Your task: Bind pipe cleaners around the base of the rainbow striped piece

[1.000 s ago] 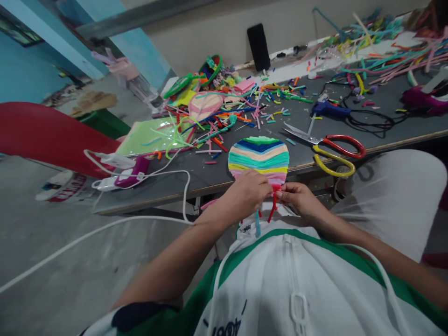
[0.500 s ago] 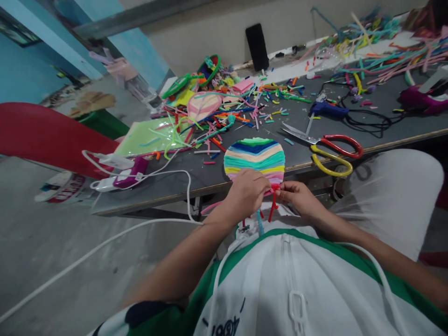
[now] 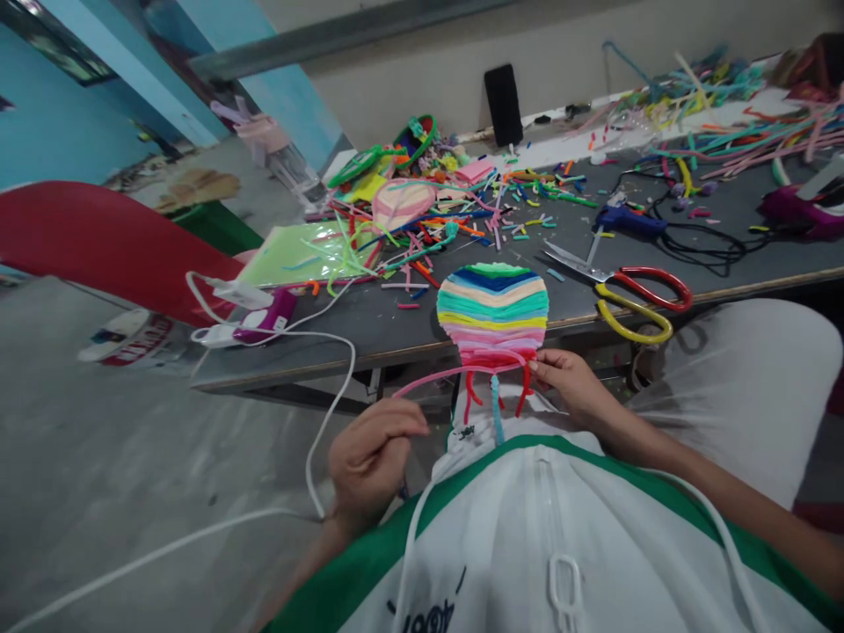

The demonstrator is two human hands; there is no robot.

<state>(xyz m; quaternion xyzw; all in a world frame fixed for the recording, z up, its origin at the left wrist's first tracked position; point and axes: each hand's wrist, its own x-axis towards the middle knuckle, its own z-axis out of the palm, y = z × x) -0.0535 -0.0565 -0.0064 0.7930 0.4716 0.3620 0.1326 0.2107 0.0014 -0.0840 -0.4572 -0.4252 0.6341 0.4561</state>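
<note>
A striped hot-air-balloon-shaped piece [image 3: 494,308], covered in rows of coloured pipe cleaners, stands in front of my lap at the table's edge. My right hand [image 3: 560,378] pinches its lower right edge, by the red rows. A pink pipe cleaner [image 3: 435,376] crosses the bottom and sticks out to the left. Red ends and a light blue pipe cleaner [image 3: 497,409] hang below. My left hand [image 3: 375,457] is lower left of the piece, apart from it, with fingers loosely bent and nothing visible in them. The strand's free end is close above its knuckles.
On the grey table [image 3: 316,352] lie scissors [image 3: 616,286] with red and yellow handles, a blue glue gun [image 3: 629,220], pipe-cleaner scraps and a green sheet [image 3: 300,251]. A purple power strip [image 3: 267,316] trails white cable at left. A phone [image 3: 503,105] leans on the wall.
My left hand has come off the striped piece and moved down to the left, uncovering the pink and red rows. My right hand still pinches the lower right edge. The view has shifted slightly.
</note>
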